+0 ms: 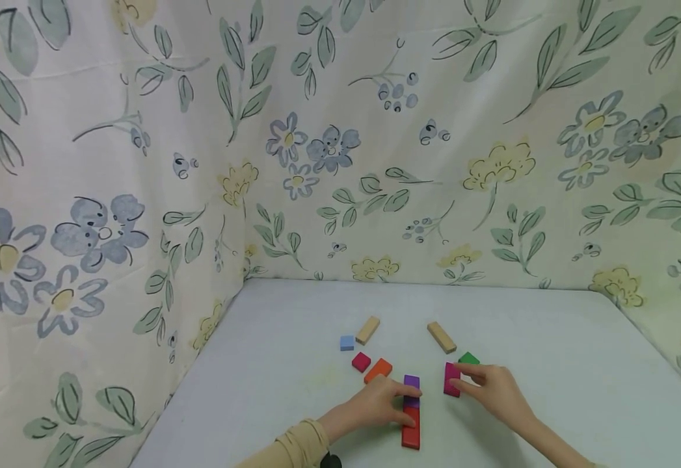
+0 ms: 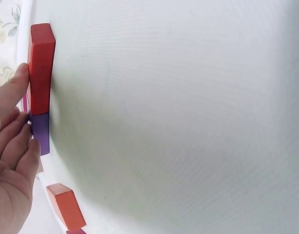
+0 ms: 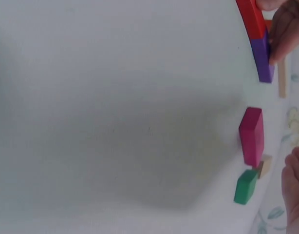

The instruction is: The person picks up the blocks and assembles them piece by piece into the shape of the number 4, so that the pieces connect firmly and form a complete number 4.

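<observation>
A long red block (image 1: 411,438) and a purple block (image 1: 412,381) lie end to end in a straight line. My left hand (image 1: 375,403) rests along their left side, thumb at the red block and fairly straight fingers beside the purple one. In the left wrist view the thumb touches the red block (image 2: 41,73) and the fingertips lie right at the purple block (image 2: 41,134). To the right is a magenta block (image 1: 450,372). My right hand (image 1: 498,390) overlaps its right edge in the head view; in the right wrist view a gap separates the fingers from the magenta block (image 3: 252,136).
Behind my left hand lie an orange block (image 1: 378,369), a small crimson block (image 1: 361,362), a light blue block (image 1: 347,343) and a wooden block (image 1: 367,330). Another wooden block (image 1: 441,337) and a green block (image 1: 469,358) lie near my right hand. Patterned cloth (image 1: 422,162) surrounds the white table (image 1: 246,383).
</observation>
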### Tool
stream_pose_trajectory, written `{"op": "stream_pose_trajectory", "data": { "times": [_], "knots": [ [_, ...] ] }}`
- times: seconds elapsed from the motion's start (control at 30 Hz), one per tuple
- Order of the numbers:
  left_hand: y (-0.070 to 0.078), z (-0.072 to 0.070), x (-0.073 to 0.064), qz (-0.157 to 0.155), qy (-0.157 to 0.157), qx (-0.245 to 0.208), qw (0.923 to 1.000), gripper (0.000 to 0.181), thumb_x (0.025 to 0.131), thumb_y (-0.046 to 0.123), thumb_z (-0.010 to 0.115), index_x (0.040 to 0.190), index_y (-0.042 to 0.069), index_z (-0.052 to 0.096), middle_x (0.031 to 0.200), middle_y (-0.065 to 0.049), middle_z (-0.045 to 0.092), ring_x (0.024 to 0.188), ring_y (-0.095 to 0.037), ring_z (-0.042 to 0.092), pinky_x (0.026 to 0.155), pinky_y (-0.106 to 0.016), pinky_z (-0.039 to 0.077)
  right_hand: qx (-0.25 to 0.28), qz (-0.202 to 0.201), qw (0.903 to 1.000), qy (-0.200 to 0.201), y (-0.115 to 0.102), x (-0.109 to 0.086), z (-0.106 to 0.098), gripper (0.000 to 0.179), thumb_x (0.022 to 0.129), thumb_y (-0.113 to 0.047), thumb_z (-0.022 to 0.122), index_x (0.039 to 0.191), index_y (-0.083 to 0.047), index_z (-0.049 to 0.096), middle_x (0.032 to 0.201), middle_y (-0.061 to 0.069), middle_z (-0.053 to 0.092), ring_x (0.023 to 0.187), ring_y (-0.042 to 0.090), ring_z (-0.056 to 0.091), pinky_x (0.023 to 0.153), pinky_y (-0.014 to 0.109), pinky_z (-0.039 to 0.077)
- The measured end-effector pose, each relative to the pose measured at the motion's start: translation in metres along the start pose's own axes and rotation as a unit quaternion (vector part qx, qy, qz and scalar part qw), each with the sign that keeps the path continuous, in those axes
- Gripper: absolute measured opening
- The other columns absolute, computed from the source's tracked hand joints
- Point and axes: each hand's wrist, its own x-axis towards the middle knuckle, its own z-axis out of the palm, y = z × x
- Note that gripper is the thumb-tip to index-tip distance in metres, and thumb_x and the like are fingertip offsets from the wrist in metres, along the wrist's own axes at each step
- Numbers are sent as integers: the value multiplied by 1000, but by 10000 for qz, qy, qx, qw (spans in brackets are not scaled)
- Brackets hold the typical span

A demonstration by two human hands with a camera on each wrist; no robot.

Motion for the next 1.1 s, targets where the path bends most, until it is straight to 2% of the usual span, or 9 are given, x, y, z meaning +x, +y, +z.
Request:
{"op": "stream_pose_trajectory", "data": {
  "times": [0.2, 0.47, 0.77, 0.87, 0.97, 1.03, 1.1],
  "knots": [
    [2, -1, -1, 61, 25, 114, 9999, 46, 80, 34, 75, 123, 22, 65, 121, 10, 66, 85, 8, 50, 67, -7, 40, -101, 200, 9997, 82, 12, 1, -6, 42, 80, -30, 75, 110, -1, 70, 109, 18, 70, 98, 35, 68, 76, 36, 56],
    [3, 0, -3, 117, 74, 210, 9997, 46, 81, 33, 74, 124, 21, 64, 123, 10, 65, 94, 6, 56, 71, -6, 41, -277, 149, 9990, 307, 24, 2, -11, 42, 81, -28, 74, 111, 2, 69, 108, 23, 69, 93, 37, 68, 74, 38, 56],
    [2, 1, -4, 207, 266, 463, 9984, 48, 79, 36, 74, 123, 20, 65, 119, 10, 67, 87, 7, 56, 69, -6, 41, -588, 153, 9972, 430, 37, 5, -17, 46, 82, -31, 73, 114, 3, 67, 105, 27, 68, 91, 39, 67, 71, 41, 56],
    [2, 2, -4, 138, 317, 490, 9982, 49, 79, 37, 75, 123, 20, 65, 109, 10, 71, 74, 8, 50, 62, -7, 37, -664, 234, 9966, 423, 40, 7, -20, 50, 83, -32, 72, 116, 5, 65, 106, 28, 67, 93, 41, 66, 66, 35, 55],
    [2, 3, -4, 72, 338, 482, 9982, 49, 78, 38, 75, 123, 21, 65, 95, 10, 72, 64, 6, 41, 55, -9, 32, -682, 341, 9962, 425, 43, 9, -21, 51, 84, -32, 71, 117, 6, 64, 106, 29, 67, 94, 43, 66, 58, 26, 49],
    [2, 3, -4, 60, 366, 454, 9983, 48, 78, 37, 75, 123, 21, 65, 96, 10, 72, 65, 7, 41, 55, -9, 32, -646, 406, 9961, 434, 44, 10, -21, 51, 84, -31, 71, 117, 6, 63, 106, 29, 66, 94, 43, 65, 54, 22, 42],
    [3, 3, -5, 58, 383, 443, 9983, 48, 79, 37, 75, 123, 21, 65, 95, 10, 72, 65, 7, 42, 55, -9, 32, -608, 446, 9961, 450, 46, 10, -22, 50, 84, -30, 71, 117, 7, 63, 107, 30, 66, 94, 43, 65, 53, 20, 40]
  ]
}}
